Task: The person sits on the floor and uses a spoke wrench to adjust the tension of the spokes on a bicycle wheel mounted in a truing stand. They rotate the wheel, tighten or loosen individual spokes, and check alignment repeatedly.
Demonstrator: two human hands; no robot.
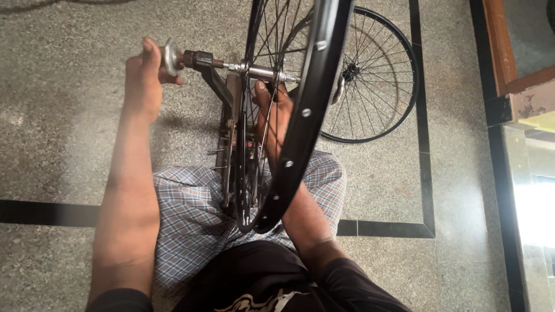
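The left hand (144,81) pinches the round silver metal knob (171,56) at the end of the threaded axle (254,70), a narrow grip. The right hand (272,115) reaches through the thin steel spokes (260,34); whether it grips anything cannot be told. The black metal bicycle rim (306,115) stands upright in the dark steel truing stand (222,92) on the speckled stone floor (63,144), above the person's lap, its axle running left to right. If the wheel turned, the spokes could likely trap those fingers.
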